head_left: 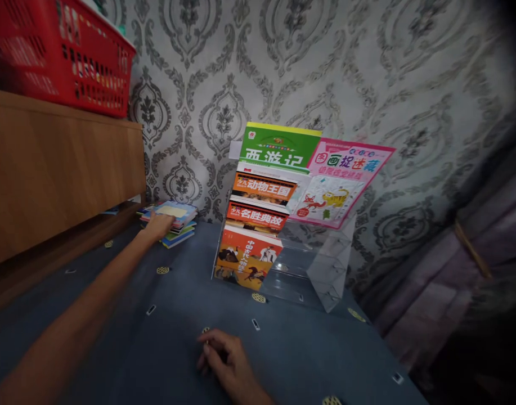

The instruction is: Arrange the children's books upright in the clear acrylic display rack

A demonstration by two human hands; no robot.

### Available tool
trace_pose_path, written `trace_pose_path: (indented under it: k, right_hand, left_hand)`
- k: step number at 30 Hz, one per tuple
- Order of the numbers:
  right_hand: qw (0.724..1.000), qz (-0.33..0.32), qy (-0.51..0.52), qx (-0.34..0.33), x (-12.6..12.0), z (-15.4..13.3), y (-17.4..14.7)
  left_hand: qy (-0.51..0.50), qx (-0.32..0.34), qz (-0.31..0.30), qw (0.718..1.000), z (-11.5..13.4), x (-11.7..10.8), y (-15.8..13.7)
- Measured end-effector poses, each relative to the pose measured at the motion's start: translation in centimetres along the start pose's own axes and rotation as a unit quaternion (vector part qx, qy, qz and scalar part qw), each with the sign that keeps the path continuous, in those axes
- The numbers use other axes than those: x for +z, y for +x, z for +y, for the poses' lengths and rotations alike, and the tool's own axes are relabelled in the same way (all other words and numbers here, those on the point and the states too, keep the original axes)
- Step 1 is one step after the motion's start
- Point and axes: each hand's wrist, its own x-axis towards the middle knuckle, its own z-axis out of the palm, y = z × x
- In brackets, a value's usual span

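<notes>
My left hand [160, 225] reaches out to a stack of books [179, 235] lying on the dark blue surface by the wall. Its fingers close on the near edge of the light blue top book [173, 210]; the fingertips are partly hidden. Nearer to me, my right hand [229, 360] rests above the surface, loosely curled with a gap between thumb and forefinger, and holds nothing. Beyond it a clear tiered book rack [329, 270] carries a green book [278, 147], a pink-edged picture book [342, 183] and several orange books [247, 256] on its left side.
At the left stands a wooden cabinet [63, 174] with a red plastic basket [95, 70] on top. Patterned wallpaper [224, 112] covers the wall behind the rack. A tied greyish curtain [443, 281] hangs at the right. Blue cloth [177, 315] with small printed motifs covers the surface.
</notes>
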Motion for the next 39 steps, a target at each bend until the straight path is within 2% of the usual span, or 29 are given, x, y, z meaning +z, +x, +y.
trace_pose_path:
  k: [11,17,27,39]
  right_hand:
    - [1.0,-0.004,0.011,0.021,0.0,-0.9,-0.2]
    - [1.0,-0.011,0.006,0.012,0.0,-1.0,-0.2]
    - [1.0,-0.023,-0.017,0.003,-0.1,-1.1,-0.3]
    - [0.999,-0.029,-0.025,0.002,-0.3,-1.8,-0.5]
  left_hand:
    - [0.005,0.033,-0.067,0.997,-2.0,-1.3,2.1]
    - [0.003,0.047,-0.053,0.997,-2.2,-0.7,2.7]
    - [0.041,0.105,-0.065,0.992,-0.8,-0.7,2.6]
    - [0.042,0.093,-0.032,0.994,-0.9,-1.9,1.6]
